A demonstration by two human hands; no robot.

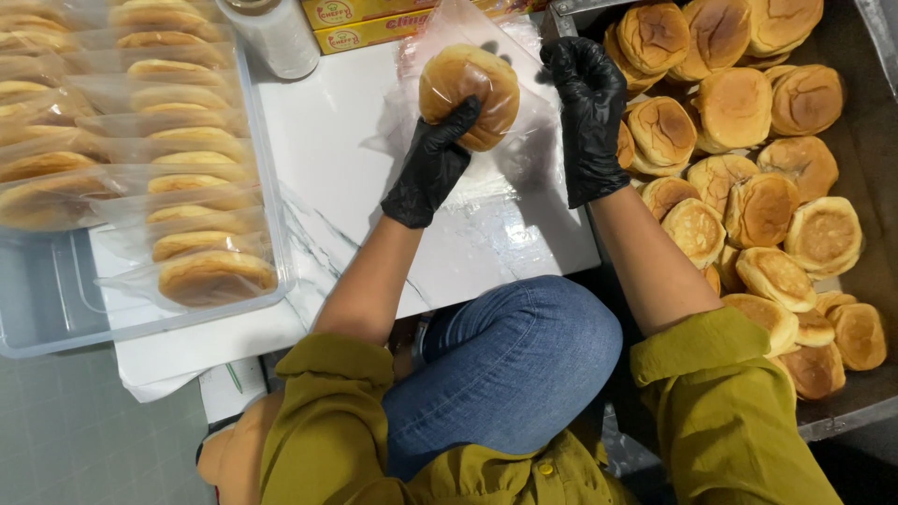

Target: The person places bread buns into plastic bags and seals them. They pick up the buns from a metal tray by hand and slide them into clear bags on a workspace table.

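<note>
On the table (337,178), a bun (468,93) sits in a plastic bag (510,159) between the hands, left hand (432,168) under it and right hand (589,117) beside it. A bin (56,299) of bagged buns (192,187) lies to the left, a tray (875,187) of loose buns (748,187) to the right, and a roll (276,33) and boxes (369,23) behind.

**Clearance around the worktop**

Bare strip of white worktop (327,159) lies open between clear tray (267,187) of bagged buns at left and metal bin (842,411) of loose buns at right. Film roll (276,33) and yellow boxes (365,23) block the far edge.
</note>
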